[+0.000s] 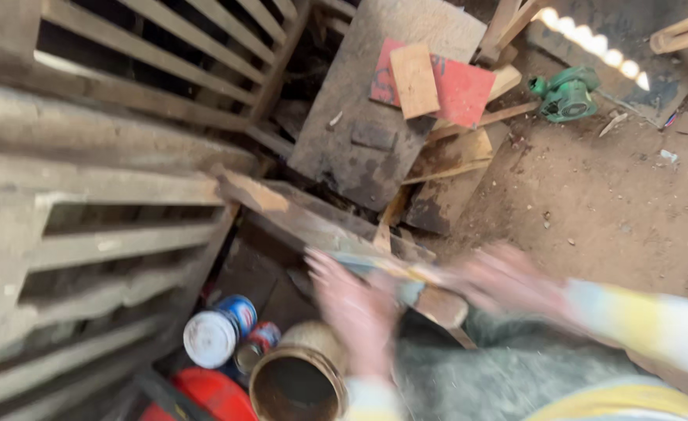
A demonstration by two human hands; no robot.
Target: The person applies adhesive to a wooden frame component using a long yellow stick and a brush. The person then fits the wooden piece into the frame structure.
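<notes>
Hands [359, 312] [508, 281], blurred, grip rough wooden plank [313, 226] above rusty tin [297, 382].

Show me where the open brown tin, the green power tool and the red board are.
open brown tin [297, 387], head view, dark inside.
green power tool [566, 95], head view, its body.
red board [465, 91], head view, bare red face.
</notes>
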